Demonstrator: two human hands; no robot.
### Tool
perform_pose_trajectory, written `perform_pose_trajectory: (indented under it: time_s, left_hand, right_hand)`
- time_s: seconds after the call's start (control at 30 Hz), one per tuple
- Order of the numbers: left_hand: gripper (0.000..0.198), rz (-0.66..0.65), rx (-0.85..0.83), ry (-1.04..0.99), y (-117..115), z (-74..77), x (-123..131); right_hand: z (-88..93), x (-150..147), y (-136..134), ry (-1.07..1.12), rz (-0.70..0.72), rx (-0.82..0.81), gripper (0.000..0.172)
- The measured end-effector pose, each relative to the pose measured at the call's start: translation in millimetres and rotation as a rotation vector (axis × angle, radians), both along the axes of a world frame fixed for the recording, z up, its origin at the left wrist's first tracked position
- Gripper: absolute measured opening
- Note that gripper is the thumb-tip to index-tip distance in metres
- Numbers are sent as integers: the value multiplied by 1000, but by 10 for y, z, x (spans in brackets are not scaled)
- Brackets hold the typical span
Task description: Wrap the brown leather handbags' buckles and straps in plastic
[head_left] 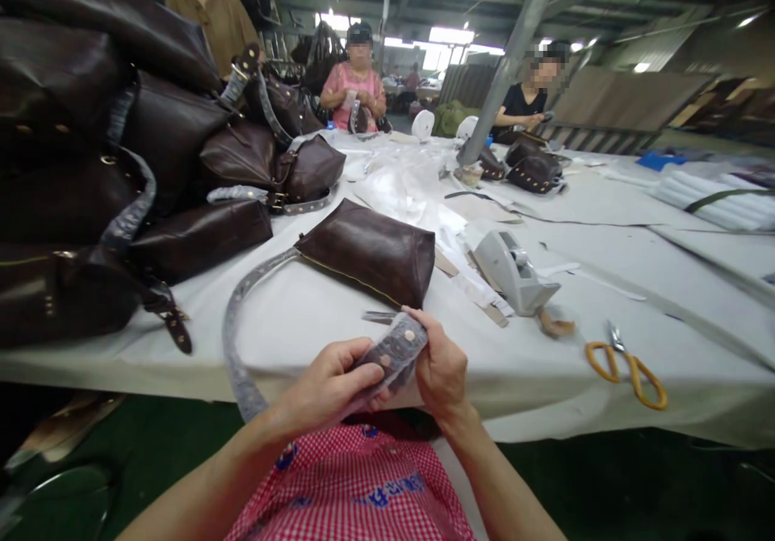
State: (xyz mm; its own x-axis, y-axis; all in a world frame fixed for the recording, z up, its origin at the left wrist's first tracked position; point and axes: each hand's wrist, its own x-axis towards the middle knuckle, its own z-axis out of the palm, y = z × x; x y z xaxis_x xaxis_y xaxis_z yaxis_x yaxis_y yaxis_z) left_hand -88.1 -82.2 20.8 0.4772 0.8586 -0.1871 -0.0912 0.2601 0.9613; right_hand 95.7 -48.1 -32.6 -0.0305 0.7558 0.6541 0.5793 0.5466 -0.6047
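A studded dark strap [396, 349] wrapped in clear plastic is held above the table's front edge. My left hand [342, 375] grips its lower part, thumb on top. My right hand [441, 359] is closed on the strap's upper right end. Just beyond my hands lies a dark brown leather pouch [372, 254] with a yellowish zipper along its near side. From its left corner a wrapped strap curves over the table and down past the front edge. A small grey metal piece [379, 316] lies between the pouch and my hands.
Dark leather bags [173, 141] are piled at the left. To the right stand a tape dispenser [513, 273] and orange-handled scissors [626, 367]. Clear plastic [403, 182] and paper strips lie mid-table, near a grey slanted post [512, 60]. Several people are beyond the table.
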Motion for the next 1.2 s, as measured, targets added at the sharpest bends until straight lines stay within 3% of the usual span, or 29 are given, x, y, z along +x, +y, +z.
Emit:
perform_pose_trajectory:
  time_s: [0.07, 0.13, 0.27, 0.43, 0.5, 0.63, 0.77, 0.87, 1.0, 1.03, 1.1, 1.2]
  left_hand:
    - [14, 36, 33, -17, 34, -44, 49]
    - [12, 67, 108, 41, 55, -93, 75]
    - [16, 213, 403, 307, 15, -158, 76]
    - [16, 300, 596, 324, -76, -170, 75]
    - [14, 328, 568, 296, -79, -154, 74]
    - [21, 311, 529, 258, -33, -116, 67]
    - [15, 282, 406, 186, 22, -121, 63]
    - [12, 298, 159, 62, 83, -116, 21]
    - [25, 260, -110, -151, 200, -45, -104]
    - [28, 250, -138, -191, 223, -22, -130]
    - [32, 212, -168, -235, 251, 19, -155]
    - [35, 144, -173, -237, 252, 47, -140]
  right_hand:
    - [47, -163, -9, 270, 19, -253, 23]
    - [114, -312, -37, 550, 125, -471, 19]
    - [219, -467, -82, 905, 313, -750, 19]
    - [244, -450, -95, 967, 281, -817, 33]
    - [241, -455, -91, 989, 266, -851, 39]
    - [228, -517, -66, 1074, 320, -888, 34]
    - [200, -516, -45, 986, 329, -914, 37]
    - [165, -415, -86, 715, 262, -761, 30]
    - [116, -181, -163, 284, -4, -6, 16]
    - [109, -122, -163, 173, -3, 158, 20]
    - [103, -25, -127, -67, 107, 335, 34]
    - [99, 59, -9, -303, 256, 371, 40]
